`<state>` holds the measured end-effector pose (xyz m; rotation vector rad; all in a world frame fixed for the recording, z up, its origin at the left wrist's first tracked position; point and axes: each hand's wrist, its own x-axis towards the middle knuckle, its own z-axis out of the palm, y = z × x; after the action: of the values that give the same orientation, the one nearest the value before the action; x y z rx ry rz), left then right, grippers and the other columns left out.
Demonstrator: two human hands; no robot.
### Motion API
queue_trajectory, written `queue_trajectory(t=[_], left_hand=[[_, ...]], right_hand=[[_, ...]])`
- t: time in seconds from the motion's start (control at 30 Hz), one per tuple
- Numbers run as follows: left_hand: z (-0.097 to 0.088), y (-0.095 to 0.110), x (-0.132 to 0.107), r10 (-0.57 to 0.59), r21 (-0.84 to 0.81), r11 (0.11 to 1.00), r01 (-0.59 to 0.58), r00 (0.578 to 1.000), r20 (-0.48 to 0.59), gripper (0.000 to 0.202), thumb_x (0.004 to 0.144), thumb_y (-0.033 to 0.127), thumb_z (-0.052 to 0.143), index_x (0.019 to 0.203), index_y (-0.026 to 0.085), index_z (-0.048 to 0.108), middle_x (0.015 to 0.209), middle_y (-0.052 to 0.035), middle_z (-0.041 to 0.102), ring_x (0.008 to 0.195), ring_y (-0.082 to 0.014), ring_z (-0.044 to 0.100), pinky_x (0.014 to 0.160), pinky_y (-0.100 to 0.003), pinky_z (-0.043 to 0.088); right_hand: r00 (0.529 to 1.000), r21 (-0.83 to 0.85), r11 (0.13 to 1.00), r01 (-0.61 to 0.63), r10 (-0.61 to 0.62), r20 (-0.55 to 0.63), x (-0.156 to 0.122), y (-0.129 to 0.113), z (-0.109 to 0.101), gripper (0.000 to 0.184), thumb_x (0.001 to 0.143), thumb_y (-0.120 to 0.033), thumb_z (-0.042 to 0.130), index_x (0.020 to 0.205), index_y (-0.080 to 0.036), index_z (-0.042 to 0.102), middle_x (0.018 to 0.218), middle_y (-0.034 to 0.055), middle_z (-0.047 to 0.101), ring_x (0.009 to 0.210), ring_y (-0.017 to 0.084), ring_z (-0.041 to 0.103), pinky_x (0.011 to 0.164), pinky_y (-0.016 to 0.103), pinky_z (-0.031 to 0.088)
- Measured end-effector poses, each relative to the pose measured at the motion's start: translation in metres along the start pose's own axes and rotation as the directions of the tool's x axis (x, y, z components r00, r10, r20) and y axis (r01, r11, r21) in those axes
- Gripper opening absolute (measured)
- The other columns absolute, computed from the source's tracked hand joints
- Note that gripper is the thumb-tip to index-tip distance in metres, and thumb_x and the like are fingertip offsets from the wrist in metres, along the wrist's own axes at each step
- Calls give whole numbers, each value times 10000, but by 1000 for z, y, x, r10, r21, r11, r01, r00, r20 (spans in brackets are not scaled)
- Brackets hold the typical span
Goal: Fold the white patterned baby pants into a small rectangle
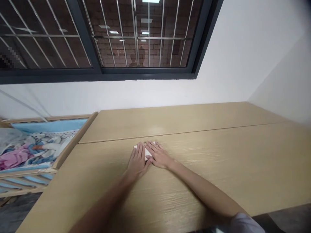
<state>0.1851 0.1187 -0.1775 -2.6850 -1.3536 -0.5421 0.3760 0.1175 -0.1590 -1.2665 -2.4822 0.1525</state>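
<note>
My left hand [137, 162] lies flat, fingers stretched forward, on the left part of a small white wipe [147, 153]; whether it is paper or cloth I cannot tell. On its right part rests my right hand [159, 158], also flat, with the fingers pointing up and to the left. Both thumbs come close together at the near edge of the wipe. Much of the wipe is hidden beneath the palms and fingers. It lies folded or layered on the light wood tabletop [213, 168], just on the near side of a long seam.
A wooden crib [70, 144] with blue lining and piled clothes [18, 157] stands against the table's left end. Behind the table rises a white wall [136, 94] with a dark-framed, barred window [150, 72]. Another wall meets the table's right end.
</note>
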Motion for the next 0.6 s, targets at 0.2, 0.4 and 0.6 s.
queue_trajectory(t=[0.2,0.4,0.6], left_hand=[[-5,-20,-13,32,28,999,-32,999,-3,783,1002,566,314,1503,-36,300,1575,-292,299,1507,-344,229,1207,-511,286],[-23,-17,-18,79,12,997,-79,997,-14,672,999,533,380,1443,29,416,1542,-271,384,1476,-355,308,1173,-523,323],[-25,-28,1,33,-104,994,-25,996,83,658,904,491,579,1410,86,463,1491,-228,475,1400,-363,416,1140,-525,341]], right_hand=[[997,39,996,-78,78,13,-21,16,-8,648,1058,-505,277,1610,-181,176,1647,133,236,1537,259,161,1236,510,176],[999,129,991,-34,35,-5,-28,20,-17,743,1015,-545,408,1602,-150,179,1653,174,197,1531,309,155,1213,523,205],[998,235,971,-40,30,46,-13,34,-12,852,891,-447,626,1587,-189,207,1599,182,329,1447,340,340,1168,544,229]])
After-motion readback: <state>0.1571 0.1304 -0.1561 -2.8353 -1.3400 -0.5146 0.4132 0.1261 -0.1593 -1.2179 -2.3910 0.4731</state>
